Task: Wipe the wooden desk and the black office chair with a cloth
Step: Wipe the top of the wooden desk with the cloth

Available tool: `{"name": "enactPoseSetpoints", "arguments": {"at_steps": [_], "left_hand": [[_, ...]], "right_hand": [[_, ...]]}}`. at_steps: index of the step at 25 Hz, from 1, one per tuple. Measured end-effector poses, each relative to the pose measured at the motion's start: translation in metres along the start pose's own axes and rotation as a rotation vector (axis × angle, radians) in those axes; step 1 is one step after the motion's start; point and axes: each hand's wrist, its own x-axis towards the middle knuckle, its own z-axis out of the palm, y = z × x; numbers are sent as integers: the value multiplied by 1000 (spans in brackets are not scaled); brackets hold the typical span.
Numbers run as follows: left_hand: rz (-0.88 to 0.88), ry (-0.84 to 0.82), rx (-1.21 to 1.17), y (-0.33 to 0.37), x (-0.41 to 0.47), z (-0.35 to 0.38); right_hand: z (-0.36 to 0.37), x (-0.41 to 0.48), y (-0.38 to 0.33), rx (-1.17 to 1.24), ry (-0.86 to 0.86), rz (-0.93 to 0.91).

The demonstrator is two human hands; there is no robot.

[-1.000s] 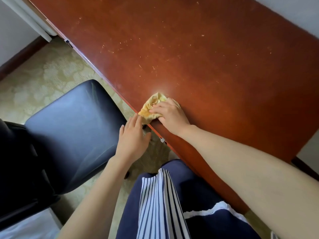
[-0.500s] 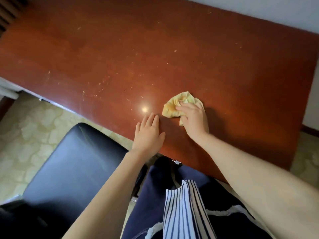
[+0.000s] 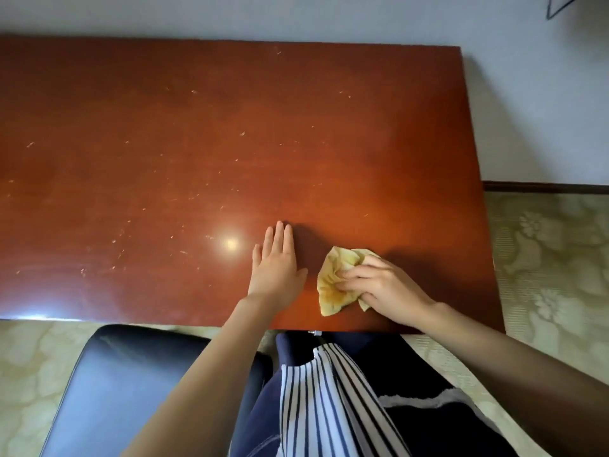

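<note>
Glossy wood, soft cloth, smooth black seat

I see the table (image 3: 204,133) as polished reddish wood, shiny enough to mirror a lamp and flecked with pale specks; the cloth (image 3: 336,278) is crumpled yellow fabric, the chair (image 3: 131,384) seat smooth, leather-like black.

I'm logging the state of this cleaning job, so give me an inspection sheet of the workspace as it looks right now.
Surface: wooden desk, reddish brown, many pale specks across its left and middle, a glare spot near the front.
Job's things: yellow cloth crumpled on the desk near the front edge; black office chair left of the person, seat just in front of the desk.
Clutter: nothing seen.
Grippers: left hand flat on the desk, fingers straight; right hand grips the cloth against the desk.
Cables: nothing seen.
Surroundings: pale wall behind, patterned floor, dark baseboard at right.
</note>
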Motion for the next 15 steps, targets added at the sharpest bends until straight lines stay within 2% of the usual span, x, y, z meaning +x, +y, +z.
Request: {"name": "enactPoseSetpoints", "arguments": {"at_steps": [6, 9, 13, 15], "left_hand": [[-117, -33, 274, 18, 30, -5], [-147, -51, 372, 20, 41, -7], [-163, -39, 398, 19, 43, -6], [-172, -37, 397, 19, 42, -5]], "right_hand": [[-46, 23, 62, -42, 49, 248], [-62, 51, 93, -75, 132, 350], [-49, 91, 89, -185, 323, 531], [-35, 103, 73, -190, 366, 598]]}}
